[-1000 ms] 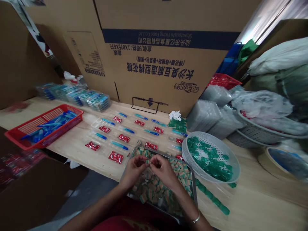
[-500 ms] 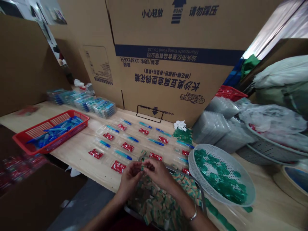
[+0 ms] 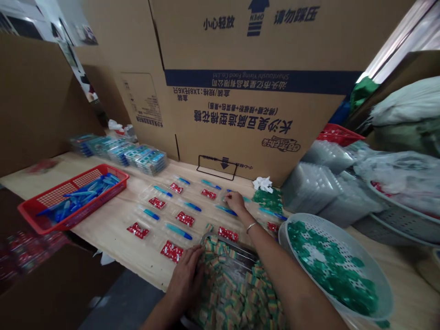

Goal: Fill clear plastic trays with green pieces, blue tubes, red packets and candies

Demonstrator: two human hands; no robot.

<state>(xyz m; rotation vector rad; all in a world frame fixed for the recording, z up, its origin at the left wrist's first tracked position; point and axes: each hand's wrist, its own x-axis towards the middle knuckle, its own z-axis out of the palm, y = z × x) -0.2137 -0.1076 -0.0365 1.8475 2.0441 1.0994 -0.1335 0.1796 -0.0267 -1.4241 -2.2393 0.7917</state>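
My right hand (image 3: pixel 234 203) is reached out over the clear plastic trays, its fingers pinched together and pointing down; whatever they hold is hidden. Close by lie a blue pen-shaped item (image 3: pixel 226 210) and a red printed packet (image 3: pixel 228 234). Nearer to me, my left hand (image 3: pixel 187 274) rests by the left side of a metal tray (image 3: pixel 245 251), fingers stretched forward and close together, its thumb mostly hidden. Heaped in that tray are small striped pieces (image 3: pixel 237 293) in green, orange and tan. One striped piece (image 3: pixel 209 227) lies just beyond the tray's rim.
A red basket (image 3: pixel 74 185) of blue pen-shaped items stands left. At right, a white perforated basket (image 3: pixel 387 298) holds green packets. Stacked clear trays (image 3: pixel 309 188) sit behind it. A large cardboard box (image 3: pixel 240 137) walls off the back. Packed blue sets (image 3: pixel 147 159) stand back left.
My hands were together above the metal tray. The right hand has moved forward to the laid-out clear trays, while the left has dropped to the metal tray's left side.
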